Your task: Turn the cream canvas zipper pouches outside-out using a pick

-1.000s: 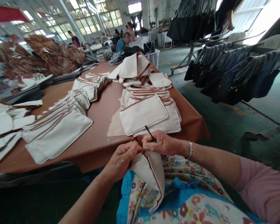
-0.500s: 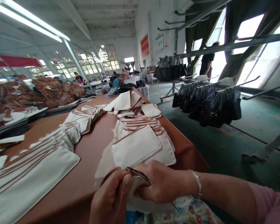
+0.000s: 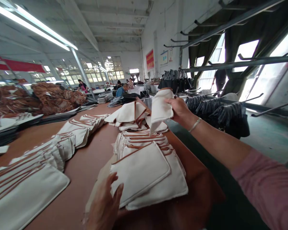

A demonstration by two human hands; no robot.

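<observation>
Pouch (image 3: 161,108) in the right hand (image 3: 180,109), held above the right edge of the table (image 3: 84,169), seems at the setting-aside step, while the left hand (image 3: 105,201), fingers spread at the near stack (image 3: 142,174), would need to close to lift another.

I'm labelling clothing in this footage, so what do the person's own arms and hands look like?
The right arm has a dusty pink sleeve ending well short of the wrist, where a silvery bracelet sits. The right hand and left hand are ungloved; no sleeve shows on the left.
</observation>
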